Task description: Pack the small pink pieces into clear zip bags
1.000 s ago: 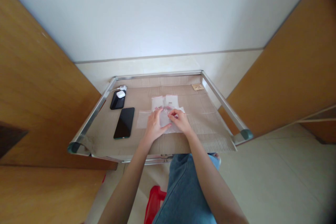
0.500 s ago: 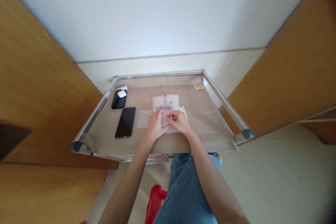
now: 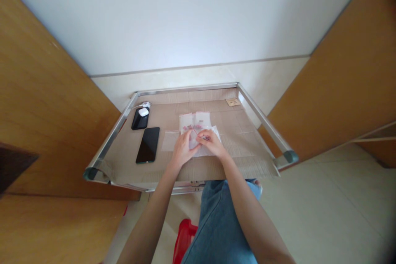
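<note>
Between my two hands is a small clear zip bag (image 3: 193, 142) with a thin pink-red edge. My left hand (image 3: 182, 149) is closed on its left side, thumb stretched along the lower part. My right hand (image 3: 214, 144) pinches at the bag's right edge, with small reddish-brown bits by its fingers, too small to name. Just beyond my fingers lie two more clear bags, a left one (image 3: 186, 119) and a right one (image 3: 203, 117), with small pink and brown pieces in or on them. A flat clear bag (image 3: 168, 141) lies left of my left hand. White plastic (image 3: 205, 152) shows beneath my hands.
Cardboard (image 3: 247, 144) lines the table, which has a raised metal rail (image 3: 262, 121). At left lie a large black phone (image 3: 147, 145) and a smaller one (image 3: 140, 122) bearing a white earbud case (image 3: 143, 111), near a white charger (image 3: 146, 104). A brown card (image 3: 233, 102) lies back right. Below stands a red stool (image 3: 184, 237).
My right fingers have shifted slightly at the bag's edge, and the bag's position between my hands differs a little. The other things lie as before; the view has moved slightly.
</note>
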